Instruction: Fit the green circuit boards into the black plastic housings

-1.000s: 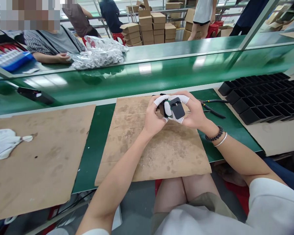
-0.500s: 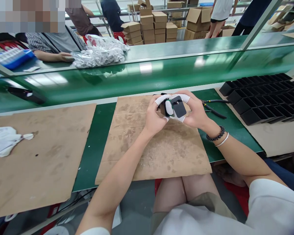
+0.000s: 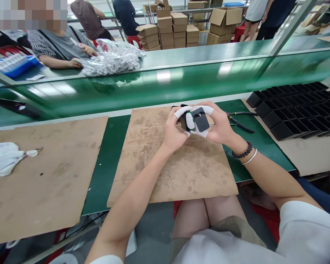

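- Beyond your table runs a long, glossy green surface (image 3: 198,79) with a pale edge, crossing the whole view.
- Under your hands lies a stained brown cardboard sheet (image 3: 181,172), set on the green tabletop (image 3: 104,165); a second brown cardboard sheet (image 3: 63,190) lies to your left.
- Across from you, a co-worker in a grey top (image 3: 62,46) has one hand beside a heap of clear, crinkled plastic (image 3: 112,58).
- On your right, black, open-topped rectangular boxes (image 3: 297,110) stand in close rows on cardboard.
- A crumpled white fabric glove (image 3: 5,157) rests on the left-hand sheet.
- Your left hand (image 3: 174,126) is clamped on the left side of the small black device, fingertips in white covers (image 3: 183,110).
- Your right hand (image 3: 218,126) grips the same piece from the right, so the two hands nearly meet around it.
- Black-handled pliers with yellow marks (image 3: 242,125) lie just beyond your right hand.
- That small black device (image 3: 200,121) is held above the far part of the middle sheet; its flat, rounded-square face shows, with a sliver of green beside it. You can't tell whether its parts are joined.
- A black beaded bracelet (image 3: 243,155) circles your right wrist.
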{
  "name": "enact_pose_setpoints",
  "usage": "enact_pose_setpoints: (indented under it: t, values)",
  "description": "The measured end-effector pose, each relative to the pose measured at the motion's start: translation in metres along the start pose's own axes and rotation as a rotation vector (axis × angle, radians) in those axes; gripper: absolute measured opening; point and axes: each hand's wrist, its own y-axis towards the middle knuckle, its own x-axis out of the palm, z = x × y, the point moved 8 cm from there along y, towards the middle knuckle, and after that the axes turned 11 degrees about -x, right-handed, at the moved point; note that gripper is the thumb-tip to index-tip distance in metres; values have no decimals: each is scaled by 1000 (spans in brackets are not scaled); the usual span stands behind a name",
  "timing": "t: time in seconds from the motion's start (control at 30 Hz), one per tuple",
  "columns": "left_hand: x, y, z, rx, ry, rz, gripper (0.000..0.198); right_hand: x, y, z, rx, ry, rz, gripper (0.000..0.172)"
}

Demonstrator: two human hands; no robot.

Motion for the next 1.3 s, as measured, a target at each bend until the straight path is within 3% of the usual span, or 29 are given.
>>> enact_pose_setpoints:
  t: [0.23,0.4,0.53,0.63,0.73,0.87,0.97,1.13,1.3]
  values:
    - [2,0,-7,-70,23,-22,56,3,1,4,25,53,-89,44]
    - [17,-2,-37,-411,-110,-207,72,11,-6,26,256,257,-244,66]
    - [29,-8,-49,-625,-237,-354,75,0,-9,40,420,364,-158,74]
    - [31,-11,-47,-617,-151,-371,66,-6,-4,35,393,393,-120,49]
    - [29,-12,-42,-525,49,-290,56,-4,-3,30,388,369,-166,17]
    - [19,-8,-25,-361,360,-111,54,-4,-7,31,444,244,-101,12]
    - [16,-8,-14,-322,575,-57,56,0,-12,31,489,190,-39,19]
    - [22,-13,-14,-418,753,-110,56,6,-21,33,598,29,-82,20]
    - [24,-17,-21,-505,740,-101,56,9,-20,26,576,-101,-137,13]
